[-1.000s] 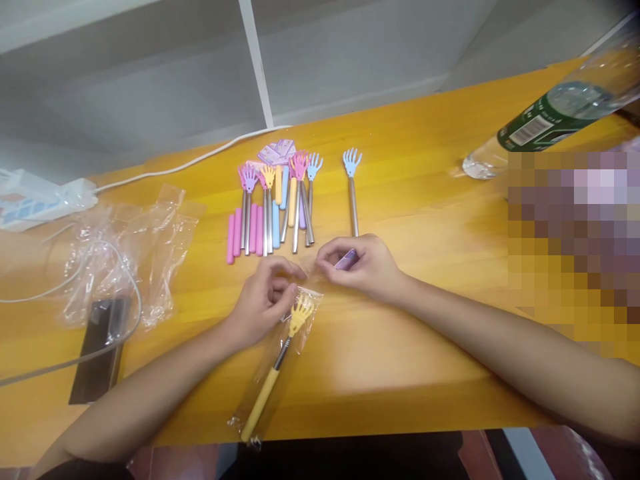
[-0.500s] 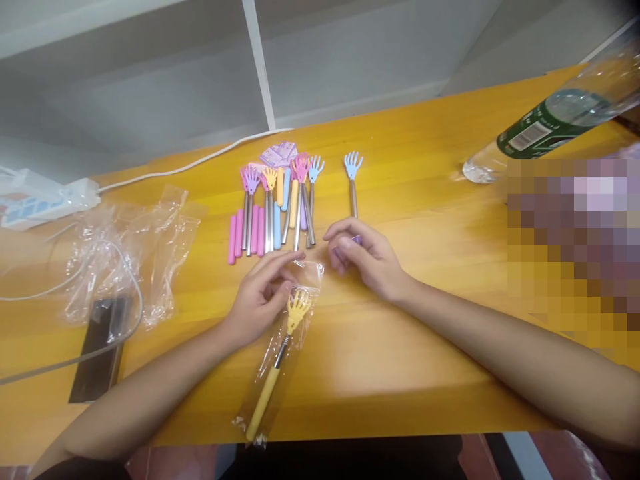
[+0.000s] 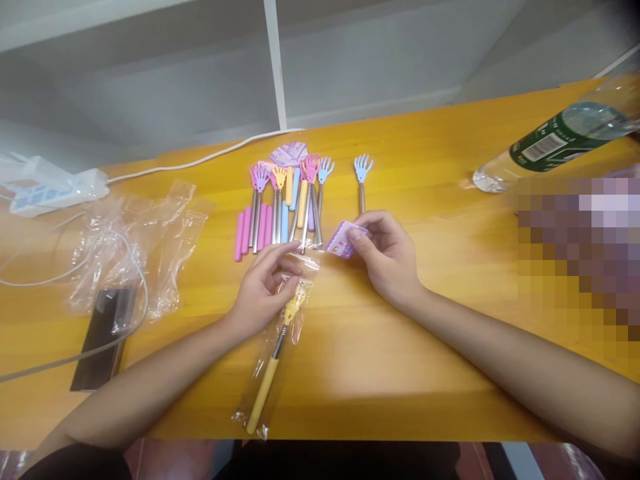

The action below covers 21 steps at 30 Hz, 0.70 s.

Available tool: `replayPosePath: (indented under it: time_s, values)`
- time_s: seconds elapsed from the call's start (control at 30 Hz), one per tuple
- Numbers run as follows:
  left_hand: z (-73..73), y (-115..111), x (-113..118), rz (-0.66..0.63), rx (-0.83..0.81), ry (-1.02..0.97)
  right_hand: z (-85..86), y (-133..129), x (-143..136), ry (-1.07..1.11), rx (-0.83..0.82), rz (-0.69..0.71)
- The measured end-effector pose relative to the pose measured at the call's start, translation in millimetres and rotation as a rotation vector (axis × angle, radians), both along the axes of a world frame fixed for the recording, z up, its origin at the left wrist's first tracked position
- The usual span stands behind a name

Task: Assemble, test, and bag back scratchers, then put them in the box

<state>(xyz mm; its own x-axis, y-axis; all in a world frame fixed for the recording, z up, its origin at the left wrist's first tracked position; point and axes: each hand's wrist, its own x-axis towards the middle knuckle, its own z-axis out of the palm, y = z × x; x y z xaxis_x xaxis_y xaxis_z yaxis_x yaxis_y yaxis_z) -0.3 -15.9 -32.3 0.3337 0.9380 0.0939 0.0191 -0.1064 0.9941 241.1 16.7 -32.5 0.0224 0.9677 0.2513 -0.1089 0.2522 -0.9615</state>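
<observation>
My right hand [image 3: 390,257] pinches a small purple printed card [image 3: 344,240] between thumb and fingers, above the table. My left hand [image 3: 265,283] is curled at the mouth of a clear plastic bag [image 3: 297,328], its thumb and fingers gripping the film. Inside the bag lies a yellow back scratcher [image 3: 263,393] with a hand-shaped head and a metal rod, its head close to my left thumb. Beyond my right hand is a lone blue back scratcher [image 3: 362,170], its lower part hidden by the hand.
Several loose scratcher rods and coloured handles [image 3: 249,230] lie behind my hands, with more purple cards [image 3: 289,155] at the back. Clear bags [image 3: 170,250], a dark phone [image 3: 100,347], cables and a power strip [image 3: 60,187] occupy the left. A water bottle [image 3: 537,143] is at right.
My right hand has turned and lifted the purple card, so its printed face shows. My left fingers have shifted over the bag's mouth, now partly covering the yellow head. The view has shifted slightly.
</observation>
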Motion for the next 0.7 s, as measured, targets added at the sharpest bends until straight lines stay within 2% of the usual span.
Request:
replayPosePath:
  time_s: [0.1,0.17,0.4,0.7]
  values:
    - [-1.2,-0.2,-0.2,-0.001,-0.015,-0.006,-1.8,-2.7,-5.0,0.132,-0.094,0.142]
    - [-1.5,-0.7,-0.3,-0.003,-0.026,-0.005,-2.0,-3.6,-6.6,0.159,-0.093,0.172]
    - [-0.4,-1.6,0.0,-0.024,-0.017,-0.003,-0.9,-4.2,-4.1,-0.051,-0.032,0.175]
    - [-0.1,-2.3,-0.6,-0.069,0.014,-0.024,-6.9,-6.9,-2.9,-0.095,-0.016,0.102]
